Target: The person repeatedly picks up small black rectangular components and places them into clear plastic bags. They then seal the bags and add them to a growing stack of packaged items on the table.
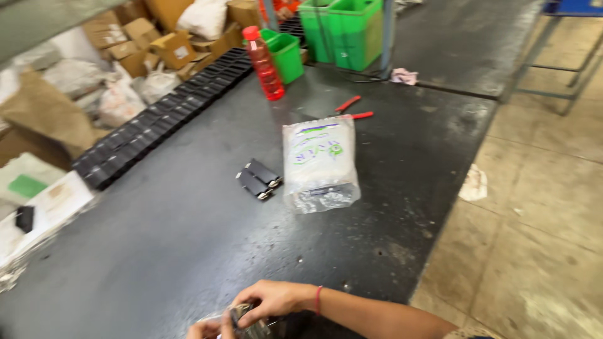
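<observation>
the right hand (273, 300) pinched a small dark part (240, 312) at the table (188, 251) edge; the left hand (202, 329), mostly cropped, touched it, grip unclear. a plastic bag (319, 164) lay well apart.

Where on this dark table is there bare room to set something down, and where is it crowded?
Bare: the wide stretch of table between the hands and the two black parts, and the strip right of the clear plastic bag toward the table edge. Crowded: the left edge, along the row of black trays and the red bottle.
</observation>
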